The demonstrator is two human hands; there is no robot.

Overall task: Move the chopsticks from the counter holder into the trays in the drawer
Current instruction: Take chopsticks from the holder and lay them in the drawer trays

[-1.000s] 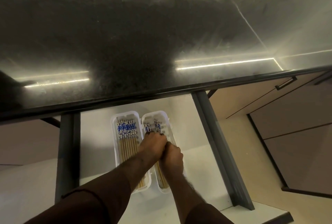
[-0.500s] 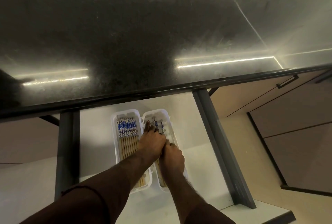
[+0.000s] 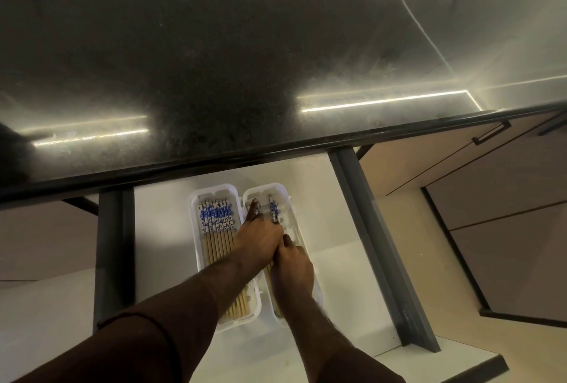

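Two white trays lie side by side in the open drawer (image 3: 159,229). The left tray (image 3: 193,229) holds several wooden chopsticks (image 3: 216,220) with blue-and-white patterned tops. Both my hands are over the right tray (image 3: 288,198). A few patterned chopsticks (image 3: 273,207) show in it beyond my fingers. My left hand (image 3: 260,238) rests on their upper part, forefinger stretched forward and the other fingers curled on them. Just behind it, touching it, my right hand (image 3: 293,269) is closed on the wooden shafts. The hands hide most of these chopsticks.
The black stone counter (image 3: 214,60) overhangs the drawer's back part. A dark shape (image 3: 9,149) is cut off at the counter's left edge. Grey drawer sides (image 3: 368,229) stand left and right. Beige cabinet fronts with a dark handle (image 3: 491,134) are to the right.
My left forefinger has stretched out toward the far end of the right tray. Both hands have stayed over that tray.
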